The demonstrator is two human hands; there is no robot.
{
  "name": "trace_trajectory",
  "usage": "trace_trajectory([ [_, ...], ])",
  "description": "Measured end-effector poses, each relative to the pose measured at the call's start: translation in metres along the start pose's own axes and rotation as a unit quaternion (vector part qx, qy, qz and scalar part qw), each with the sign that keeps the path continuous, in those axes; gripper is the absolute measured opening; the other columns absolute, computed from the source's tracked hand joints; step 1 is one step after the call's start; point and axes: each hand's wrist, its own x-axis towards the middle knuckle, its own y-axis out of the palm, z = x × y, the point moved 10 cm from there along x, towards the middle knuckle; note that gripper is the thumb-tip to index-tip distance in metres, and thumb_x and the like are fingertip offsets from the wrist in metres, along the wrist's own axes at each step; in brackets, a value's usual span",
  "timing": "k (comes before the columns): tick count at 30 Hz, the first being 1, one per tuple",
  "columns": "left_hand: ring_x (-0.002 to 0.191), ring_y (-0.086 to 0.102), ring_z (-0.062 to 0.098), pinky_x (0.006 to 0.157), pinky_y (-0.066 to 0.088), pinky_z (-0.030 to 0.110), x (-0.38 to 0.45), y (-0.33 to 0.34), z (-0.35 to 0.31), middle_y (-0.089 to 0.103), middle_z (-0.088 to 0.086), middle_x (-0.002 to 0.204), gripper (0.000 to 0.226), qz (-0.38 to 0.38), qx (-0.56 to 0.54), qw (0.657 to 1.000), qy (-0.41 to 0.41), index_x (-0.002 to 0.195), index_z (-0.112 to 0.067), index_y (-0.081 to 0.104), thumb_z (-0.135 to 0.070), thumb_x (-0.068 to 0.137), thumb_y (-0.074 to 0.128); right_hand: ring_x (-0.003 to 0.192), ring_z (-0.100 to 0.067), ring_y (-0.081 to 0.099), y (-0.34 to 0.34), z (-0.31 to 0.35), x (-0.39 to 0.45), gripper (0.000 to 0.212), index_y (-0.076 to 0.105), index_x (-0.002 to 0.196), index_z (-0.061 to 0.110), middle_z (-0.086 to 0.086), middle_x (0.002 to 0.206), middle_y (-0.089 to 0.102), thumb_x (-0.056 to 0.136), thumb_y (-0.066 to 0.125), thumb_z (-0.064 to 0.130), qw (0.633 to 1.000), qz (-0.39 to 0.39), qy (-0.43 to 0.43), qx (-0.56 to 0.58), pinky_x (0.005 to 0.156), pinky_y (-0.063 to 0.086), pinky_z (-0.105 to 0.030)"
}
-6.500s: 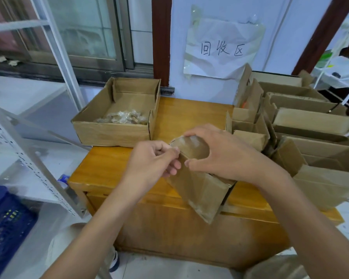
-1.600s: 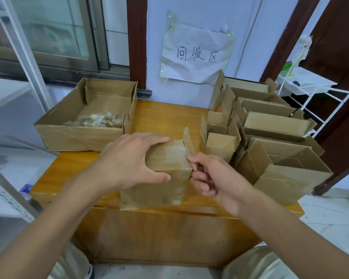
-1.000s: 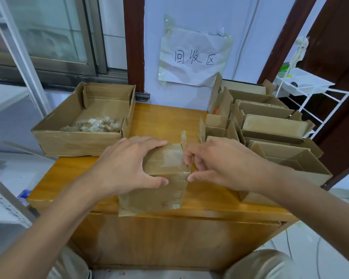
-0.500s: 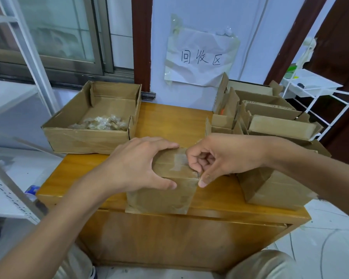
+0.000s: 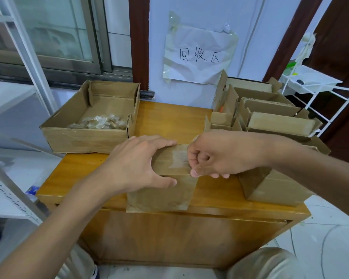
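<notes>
A small box (image 5: pixel 161 196) stands at the front edge of the table (image 5: pixel 169 121), in the middle, with its bottom just over the edge. The left hand (image 5: pixel 137 164) holds the box from the left side. Its fingers lie over the top and its thumb presses on the near face. Clear tape (image 5: pixel 179 158) is stuck across the top of the box. The right hand (image 5: pixel 216 156) is curled up at the right end of the tape, and its thumb and fingers pinch the tape there. A tray (image 5: pixel 83 139) sits at the back left of the table with crumpled bits (image 5: pixel 101 122) inside. A pile (image 5: pixel 270 117) of open boxes sits on the right, behind the right arm. A paper sign (image 5: pixel 197 55) is stuck on the wall.
</notes>
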Motion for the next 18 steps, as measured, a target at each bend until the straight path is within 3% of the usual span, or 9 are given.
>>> trace_trajectory([
  [3,0.119,0.055,0.006,0.094,0.048,0.039,0.001,0.0,0.005,0.054,-0.033,0.13,0.104,-0.002,-0.019,1.0,-0.004,0.15,-0.048,0.045,-0.087,0.055,0.06,0.052,-0.014,0.054,0.0,0.004,-0.005,0.015,0.064,0.094,0.017,-0.002,0.066,0.066,0.104,0.065,0.028,0.998,0.01,-0.054,0.04,0.055,0.048,-0.028],
  [5,0.12,0.055,0.006,0.094,0.047,0.037,0.002,0.0,0.007,0.054,-0.033,0.131,0.104,-0.011,-0.016,1.0,-0.007,0.15,-0.048,0.044,-0.087,0.055,0.059,0.053,-0.016,0.051,0.001,-0.001,-0.01,0.013,0.063,0.095,0.017,-0.003,0.067,0.065,0.104,0.065,0.026,0.993,-0.007,-0.071,0.093,0.054,0.044,-0.024],
  [10,0.123,0.054,0.01,0.092,0.043,0.036,0.007,0.002,0.007,0.052,-0.032,0.136,0.103,-0.009,0.008,1.0,-0.006,0.151,-0.049,0.042,-0.088,0.056,0.056,0.052,-0.019,0.064,0.002,-0.008,-0.016,0.016,0.059,0.109,0.032,0.002,0.078,0.075,0.099,0.071,0.035,0.988,-0.094,-0.078,0.098,0.062,0.059,-0.035],
  [12,0.123,0.054,0.011,0.095,0.045,0.038,0.008,0.002,0.006,0.051,-0.033,0.138,0.103,-0.008,0.01,1.0,-0.004,0.15,-0.05,0.042,-0.088,0.056,0.056,0.051,-0.016,0.066,0.004,-0.006,-0.018,0.016,0.06,0.114,0.037,0.008,0.078,0.075,0.1,0.069,0.034,0.985,-0.126,-0.092,0.07,0.066,0.059,-0.03],
  [14,0.123,0.055,0.012,0.097,0.046,0.041,0.008,0.002,0.006,0.051,-0.032,0.138,0.104,-0.008,0.009,1.0,-0.006,0.15,-0.05,0.042,-0.089,0.054,0.054,0.053,-0.016,0.068,0.003,-0.007,-0.021,0.004,0.066,0.102,0.033,0.009,0.078,0.074,0.101,0.068,0.029,0.978,-0.167,-0.107,0.064,0.064,0.057,-0.025],
  [18,0.12,0.056,0.008,0.095,0.048,0.04,0.008,-0.001,0.006,0.055,-0.032,0.133,0.103,-0.013,-0.006,1.0,-0.008,0.148,-0.049,0.046,-0.089,0.054,0.056,0.066,-0.01,0.07,0.006,-0.005,-0.032,0.012,0.067,0.092,0.03,0.014,0.079,0.071,0.101,0.068,0.021,0.966,-0.218,-0.135,-0.023,0.064,0.057,-0.033],
])
